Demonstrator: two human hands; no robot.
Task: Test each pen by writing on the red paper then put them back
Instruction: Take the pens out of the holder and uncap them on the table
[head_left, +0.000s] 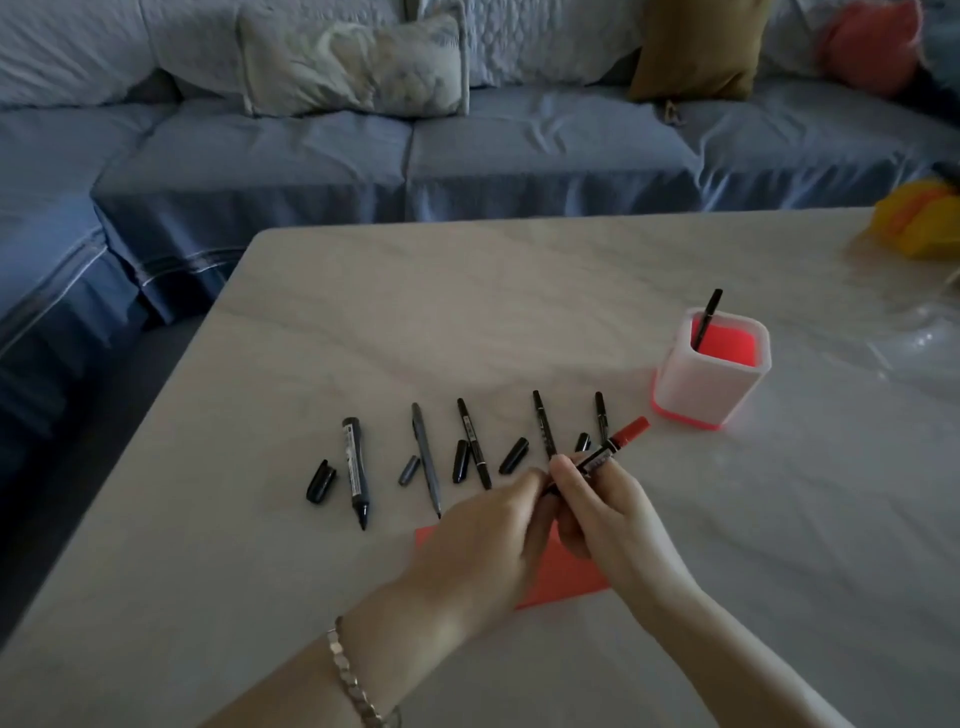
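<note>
My right hand (602, 514) grips a red-ended marker (621, 441), its red end pointing up and right. My left hand (498, 535) pinches the marker's near end, which my fingers hide. Under both hands lies the red paper (561, 577), mostly covered. Several uncapped black pens lie in a row beyond my hands: a thick marker (356, 470), a grey pen (426, 457) and a thin pen (474, 441) among them. Loose caps (320, 480) lie between the pens. The white and red pen holder (711, 374) stands to the right with one black pen (706, 318) in it.
The pale marble table (467, 312) ends at the left and far sides, with a blue sofa (395, 156) and cushions beyond. A yellow and orange object (919, 221) and a clear glass item (924, 343) sit at the far right.
</note>
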